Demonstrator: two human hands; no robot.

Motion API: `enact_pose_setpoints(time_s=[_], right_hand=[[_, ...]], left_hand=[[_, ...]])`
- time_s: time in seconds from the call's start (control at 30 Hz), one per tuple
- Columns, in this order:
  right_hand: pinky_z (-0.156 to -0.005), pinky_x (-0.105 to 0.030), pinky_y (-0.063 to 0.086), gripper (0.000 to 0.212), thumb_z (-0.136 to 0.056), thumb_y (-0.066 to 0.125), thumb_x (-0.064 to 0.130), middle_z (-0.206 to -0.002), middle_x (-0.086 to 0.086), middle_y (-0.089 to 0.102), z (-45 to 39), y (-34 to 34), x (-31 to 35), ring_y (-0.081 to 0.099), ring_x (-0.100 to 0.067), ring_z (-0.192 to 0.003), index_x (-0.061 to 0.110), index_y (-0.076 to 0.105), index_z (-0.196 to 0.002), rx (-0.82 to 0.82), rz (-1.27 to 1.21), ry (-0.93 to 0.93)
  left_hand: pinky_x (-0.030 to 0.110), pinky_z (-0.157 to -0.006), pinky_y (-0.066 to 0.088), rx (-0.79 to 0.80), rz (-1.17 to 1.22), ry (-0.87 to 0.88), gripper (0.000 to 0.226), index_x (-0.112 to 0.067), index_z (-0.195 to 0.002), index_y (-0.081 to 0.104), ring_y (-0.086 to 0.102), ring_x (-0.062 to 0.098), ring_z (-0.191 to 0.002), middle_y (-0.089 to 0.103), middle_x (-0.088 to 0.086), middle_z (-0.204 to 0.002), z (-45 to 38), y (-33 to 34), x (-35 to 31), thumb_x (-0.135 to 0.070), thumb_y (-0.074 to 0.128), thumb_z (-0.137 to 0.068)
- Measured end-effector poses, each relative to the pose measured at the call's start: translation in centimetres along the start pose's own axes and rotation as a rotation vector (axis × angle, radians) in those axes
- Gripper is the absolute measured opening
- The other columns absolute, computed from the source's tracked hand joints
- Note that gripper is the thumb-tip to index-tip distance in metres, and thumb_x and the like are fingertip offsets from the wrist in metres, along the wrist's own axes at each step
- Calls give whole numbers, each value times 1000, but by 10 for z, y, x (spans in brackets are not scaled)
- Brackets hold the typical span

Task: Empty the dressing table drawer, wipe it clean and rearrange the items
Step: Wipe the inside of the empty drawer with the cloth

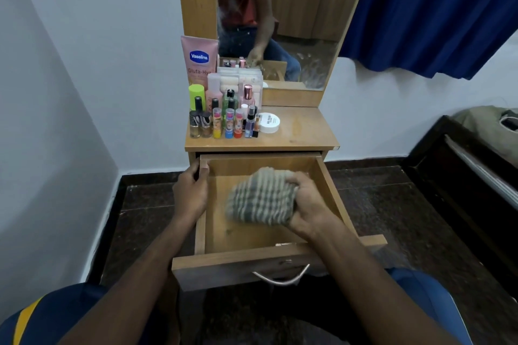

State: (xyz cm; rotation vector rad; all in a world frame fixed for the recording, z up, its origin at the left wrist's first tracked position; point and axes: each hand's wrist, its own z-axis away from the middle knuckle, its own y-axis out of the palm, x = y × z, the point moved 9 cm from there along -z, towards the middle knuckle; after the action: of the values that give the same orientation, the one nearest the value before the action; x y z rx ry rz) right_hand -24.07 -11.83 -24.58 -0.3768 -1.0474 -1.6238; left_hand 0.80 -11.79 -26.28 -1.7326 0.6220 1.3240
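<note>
- Right hand [305, 204]: fingers curled round a bunched striped cloth [262, 197], which is pressed to the drawer floor.
- Left hand [190, 193]: fingers hooked over the left side wall near the back, so the drawer [252, 266] is braced.
- Drawer: pulled fully out, with nothing seen inside but the cloth; bare wood is shown at the front and left.
- Cosmetics [224, 117]: stood in rows on the dressing table top [302, 131], left of centre, beside a white jar [269, 122].
- Judgement: wiping is best done in overlapping strokes from back to front, corners included, with the brace held so the drawer is not tipped.
</note>
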Motion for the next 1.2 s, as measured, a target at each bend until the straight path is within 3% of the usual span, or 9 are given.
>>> enact_pose_setpoints(time_s=[0.13,0.27,0.37,0.43,0.53,0.73,0.9,1.07,1.2], right_hand=[[-76,-41,65,21,-101,66,15,-100,-10,81,37,-49,41,78,-23,-83,11,66,-121,-279,0,-304],[-61,-6,45,35,-112,45,32,-94,-1,66,83,-68,85,61,-5,-75,6,62,-128,-729,791,-708],[-107,-42,52,76,-104,25,62,-140,-25,56,24,-66,72,60,-38,-125,2,48,-145,-688,1131,-540],[-129,-56,20,78,-108,22,57,-169,-27,20,-25,-61,67,20,-44,-157,1,28,-162,-681,1363,-388],[-129,-51,-6,73,-113,24,49,-175,-19,-1,-68,-16,70,-9,-37,-162,1,9,-166,-575,1458,-390],[-132,-52,4,70,-111,27,51,-168,-23,27,-92,23,50,14,-42,-159,2,31,-161,-459,1648,-500],[-130,-47,10,55,-111,31,49,-166,-6,37,-82,116,-14,23,-30,-157,22,40,-158,176,1575,-712],[-130,-37,12,52,-114,39,37,-174,-1,24,-50,147,-46,16,-18,-161,20,37,-163,585,1484,-642],[-81,-28,48,30,-106,52,45,-93,12,71,0,109,-53,64,-7,-86,24,72,-100,673,1442,-332]], left_hand=[[30,-73,44,-20,-56,36,36,-22,-135,69,57,-5,-85,70,-6,-109,1,0,-3,-40,47,-112],[32,-81,44,-15,-82,38,36,-21,-137,67,61,10,-93,69,-6,-110,-1,1,-1,-37,46,-112],[33,-76,45,-8,-116,60,35,-19,-130,70,67,17,-93,72,-3,-102,-2,1,0,-36,45,-113],[29,-69,45,6,-150,80,35,-19,-126,70,66,12,-86,72,-1,-97,-2,1,-1,-37,44,-113],[29,-71,45,20,-167,96,36,-20,-129,70,62,4,-85,73,-1,-102,-1,1,-5,-36,43,-113],[41,-77,49,-12,-44,-34,41,-13,-98,70,68,24,-89,72,8,-92,-3,0,10,-33,37,-113],[39,-89,54,-26,102,-231,42,-28,-98,74,68,17,-99,72,-5,-100,-1,-2,25,-39,35,-112],[47,-99,56,-14,603,-537,74,-6,-117,77,72,39,-111,78,20,-110,-2,-5,45,-56,23,-105],[42,-97,55,71,575,-541,88,-5,-127,72,68,29,-110,73,12,-123,-8,-2,31,-66,11,-108]])
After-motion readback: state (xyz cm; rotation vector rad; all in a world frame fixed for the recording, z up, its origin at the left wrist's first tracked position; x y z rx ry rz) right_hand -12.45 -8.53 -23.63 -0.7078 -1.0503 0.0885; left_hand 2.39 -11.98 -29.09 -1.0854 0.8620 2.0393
